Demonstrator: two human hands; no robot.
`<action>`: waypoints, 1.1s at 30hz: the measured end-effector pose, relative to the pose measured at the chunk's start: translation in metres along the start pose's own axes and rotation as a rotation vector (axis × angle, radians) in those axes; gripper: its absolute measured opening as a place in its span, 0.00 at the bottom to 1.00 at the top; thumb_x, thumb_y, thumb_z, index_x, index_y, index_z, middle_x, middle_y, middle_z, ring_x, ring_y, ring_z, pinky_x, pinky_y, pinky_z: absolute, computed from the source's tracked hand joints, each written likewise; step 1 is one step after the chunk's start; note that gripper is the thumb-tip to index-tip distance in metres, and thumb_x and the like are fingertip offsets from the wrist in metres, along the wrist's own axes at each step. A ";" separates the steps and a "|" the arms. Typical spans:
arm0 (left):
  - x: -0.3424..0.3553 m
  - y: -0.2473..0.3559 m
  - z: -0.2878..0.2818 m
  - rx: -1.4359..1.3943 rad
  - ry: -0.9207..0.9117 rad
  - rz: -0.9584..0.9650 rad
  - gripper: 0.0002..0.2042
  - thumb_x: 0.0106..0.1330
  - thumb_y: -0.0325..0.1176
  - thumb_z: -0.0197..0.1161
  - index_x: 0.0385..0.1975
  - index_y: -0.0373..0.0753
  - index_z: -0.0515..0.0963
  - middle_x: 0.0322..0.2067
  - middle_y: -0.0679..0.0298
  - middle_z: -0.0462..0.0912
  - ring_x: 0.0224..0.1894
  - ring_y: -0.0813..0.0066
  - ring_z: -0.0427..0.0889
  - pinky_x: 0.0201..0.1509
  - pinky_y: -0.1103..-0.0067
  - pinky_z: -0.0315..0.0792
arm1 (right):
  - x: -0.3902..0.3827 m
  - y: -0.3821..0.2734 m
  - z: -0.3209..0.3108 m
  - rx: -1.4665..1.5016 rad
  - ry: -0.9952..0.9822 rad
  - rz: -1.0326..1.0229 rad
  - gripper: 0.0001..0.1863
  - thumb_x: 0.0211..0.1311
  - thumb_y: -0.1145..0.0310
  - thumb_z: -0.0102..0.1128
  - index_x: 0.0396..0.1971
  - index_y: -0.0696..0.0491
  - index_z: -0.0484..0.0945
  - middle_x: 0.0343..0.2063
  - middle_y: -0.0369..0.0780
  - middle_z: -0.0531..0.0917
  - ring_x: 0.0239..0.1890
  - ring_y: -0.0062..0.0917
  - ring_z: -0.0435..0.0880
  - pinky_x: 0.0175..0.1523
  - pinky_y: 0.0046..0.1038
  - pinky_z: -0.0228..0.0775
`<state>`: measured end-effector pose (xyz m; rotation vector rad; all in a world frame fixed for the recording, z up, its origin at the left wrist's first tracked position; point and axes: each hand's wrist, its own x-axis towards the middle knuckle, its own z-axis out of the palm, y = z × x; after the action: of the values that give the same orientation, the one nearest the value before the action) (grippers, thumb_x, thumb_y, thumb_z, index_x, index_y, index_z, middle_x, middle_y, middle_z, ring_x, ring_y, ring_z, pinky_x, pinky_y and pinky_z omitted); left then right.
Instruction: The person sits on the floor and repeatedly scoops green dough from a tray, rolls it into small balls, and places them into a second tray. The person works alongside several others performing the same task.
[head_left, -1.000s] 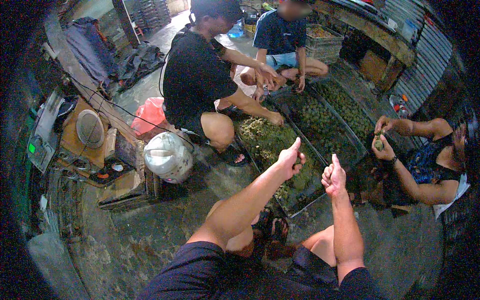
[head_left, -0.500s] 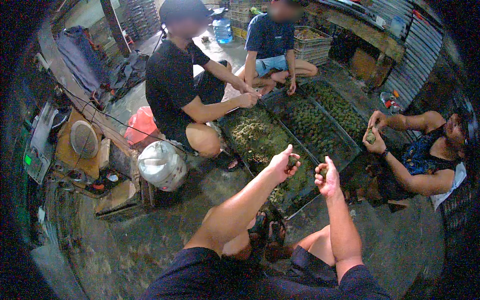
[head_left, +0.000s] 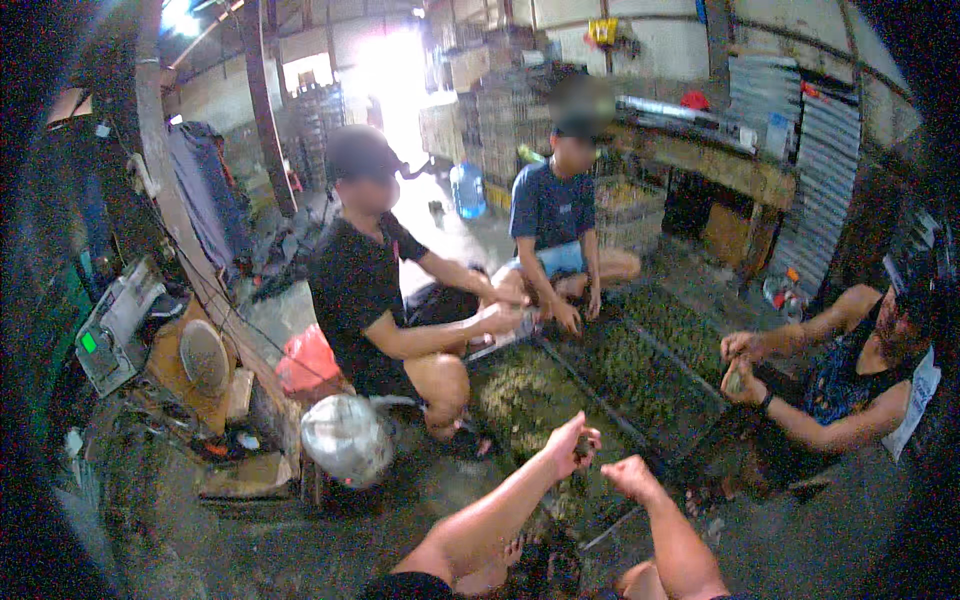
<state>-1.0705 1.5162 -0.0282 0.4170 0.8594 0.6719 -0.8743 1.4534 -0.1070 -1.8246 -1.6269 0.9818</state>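
Observation:
My left hand (head_left: 572, 443) is curled around a small dark greenish lump (head_left: 583, 448), its thumb raised. Close beside it on the right, my right hand (head_left: 632, 479) is closed in a fist; what it holds, if anything, is hidden. Both hands hover over the near end of a shallow tray (head_left: 606, 531) on the floor. Crumbly green-brown material (head_left: 520, 392) fills this tray. Beyond a dark divider (head_left: 592, 391), more trays hold many small green clumps (head_left: 650, 375).
A person in black (head_left: 355, 270) crouches at the left, another (head_left: 553, 210) sits behind the trays. At the right, a third works a lump (head_left: 737, 381) by hand. A silvery rounded container (head_left: 345, 440), a red plastic bag (head_left: 307, 362) and a scale (head_left: 115, 325) stand left.
The view has tilted up, so everything sits lower. My right hand has turned over and closed, hiding the lump seen in it before, and is nearer my left hand.

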 end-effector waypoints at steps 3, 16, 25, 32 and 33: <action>0.005 0.004 0.009 0.112 -0.032 0.069 0.09 0.70 0.38 0.53 0.41 0.41 0.74 0.31 0.60 0.79 0.28 0.72 0.75 0.24 0.76 0.67 | 0.002 0.006 -0.006 0.387 -0.045 0.073 0.12 0.60 0.58 0.62 0.30 0.52 0.79 0.20 0.36 0.80 0.15 0.19 0.74 0.18 0.27 0.65; -0.030 -0.002 0.001 0.651 0.199 0.362 0.28 0.66 0.56 0.57 0.08 0.43 0.68 0.09 0.69 0.68 0.09 0.77 0.62 0.11 0.76 0.55 | -0.074 -0.243 -0.100 0.230 0.076 -0.677 0.31 0.58 0.75 0.51 0.64 0.50 0.64 0.20 0.32 0.78 0.20 0.12 0.69 0.29 0.20 0.66; -0.008 -0.033 0.022 0.306 -0.065 0.222 0.11 0.68 0.38 0.58 0.39 0.37 0.78 0.23 0.60 0.77 0.16 0.72 0.73 0.13 0.76 0.65 | -0.126 -0.523 -0.160 -0.628 0.475 -1.155 0.29 0.58 0.62 0.57 0.60 0.53 0.67 0.46 0.53 0.79 0.47 0.50 0.78 0.55 0.44 0.69; -0.062 -0.035 -0.003 0.515 0.106 0.221 0.28 0.67 0.59 0.52 0.22 0.38 0.80 0.12 0.63 0.73 0.10 0.74 0.67 0.14 0.75 0.61 | -0.166 -0.441 -0.117 -0.499 0.443 -1.056 0.23 0.62 0.55 0.58 0.14 0.56 0.75 0.16 0.46 0.77 0.19 0.36 0.76 0.27 0.38 0.63; -0.069 -0.036 -0.007 0.599 0.155 0.242 0.29 0.66 0.61 0.52 0.19 0.38 0.79 0.11 0.63 0.73 0.10 0.74 0.67 0.15 0.74 0.61 | -0.158 -0.411 -0.121 -0.437 0.472 -0.972 0.27 0.64 0.53 0.57 0.10 0.56 0.71 0.12 0.43 0.73 0.15 0.30 0.71 0.23 0.35 0.59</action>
<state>-1.0947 1.4433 -0.0152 1.0296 1.1686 0.6668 -1.0387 1.3750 0.3122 -1.0718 -2.1173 -0.2229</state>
